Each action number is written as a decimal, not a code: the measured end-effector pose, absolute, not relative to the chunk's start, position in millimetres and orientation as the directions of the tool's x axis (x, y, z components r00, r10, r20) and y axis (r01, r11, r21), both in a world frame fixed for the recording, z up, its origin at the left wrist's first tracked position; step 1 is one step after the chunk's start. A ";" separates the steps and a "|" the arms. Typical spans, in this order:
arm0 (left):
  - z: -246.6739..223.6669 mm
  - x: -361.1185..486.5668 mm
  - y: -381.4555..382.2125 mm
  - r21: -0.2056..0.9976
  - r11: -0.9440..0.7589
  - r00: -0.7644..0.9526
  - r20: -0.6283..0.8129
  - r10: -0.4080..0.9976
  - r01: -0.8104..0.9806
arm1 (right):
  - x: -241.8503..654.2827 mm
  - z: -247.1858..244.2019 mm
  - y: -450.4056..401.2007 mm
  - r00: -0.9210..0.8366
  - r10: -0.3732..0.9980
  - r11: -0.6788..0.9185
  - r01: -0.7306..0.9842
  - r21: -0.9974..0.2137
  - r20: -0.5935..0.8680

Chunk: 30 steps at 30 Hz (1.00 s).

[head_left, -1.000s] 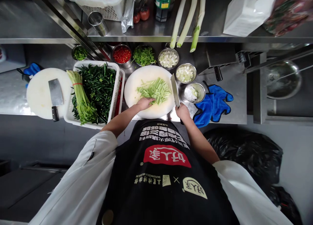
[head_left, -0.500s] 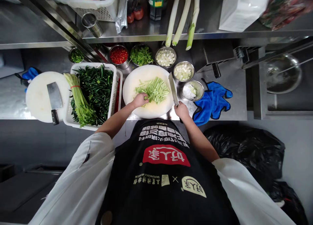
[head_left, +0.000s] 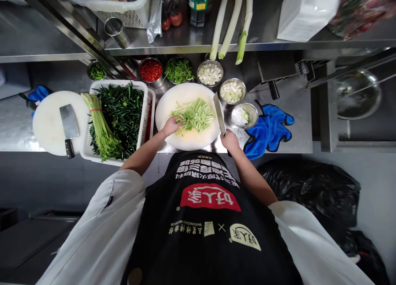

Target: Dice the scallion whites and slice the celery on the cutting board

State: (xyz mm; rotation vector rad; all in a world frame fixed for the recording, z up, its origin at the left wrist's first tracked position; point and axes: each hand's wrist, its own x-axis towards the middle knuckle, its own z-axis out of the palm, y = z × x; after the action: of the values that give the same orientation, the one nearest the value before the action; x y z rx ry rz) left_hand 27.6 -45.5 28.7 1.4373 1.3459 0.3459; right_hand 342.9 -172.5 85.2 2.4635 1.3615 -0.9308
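Note:
On the round white cutting board (head_left: 167,99) lies a pile of cut pale-green stalks (head_left: 199,115). My left hand (head_left: 171,126) is at the pile's left edge, fingers pinched together at some small green bits; what they hold is too small to name. My right hand (head_left: 230,140) is closed round the handle of a knife (head_left: 219,113), whose blade points up and away along the board's right edge. Metal bowls of chopped white pieces (head_left: 210,73), (head_left: 232,91) and a bowl with a white item (head_left: 244,115) stand right of and behind the board.
To the left are a white basket (head_left: 144,111) of green chillies and tied stalks, and another board with a cleaver (head_left: 69,121). Blue gloves (head_left: 269,130) lie right. Leeks (head_left: 230,25) overhang the shelf edge. Bowls of red pieces (head_left: 150,70) and leaves (head_left: 178,69) stand behind.
My left hand has moved a little left and away from me along the pile's edge. My right hand and the knife have hardly moved.

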 end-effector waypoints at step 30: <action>36.6 81.4 -11.6 0.423 -0.234 0.429 -0.456 0.780 0.875 | 340.5 85.2 -170.6 0.382 0.699 -0.553 0.825 -0.118 -0.605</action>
State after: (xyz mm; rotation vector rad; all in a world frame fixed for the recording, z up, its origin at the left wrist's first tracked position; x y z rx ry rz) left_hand 81.4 -11.6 36.6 2.0542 1.3901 -0.1952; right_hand 340.5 -170.6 85.2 2.4359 1.3637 -0.9145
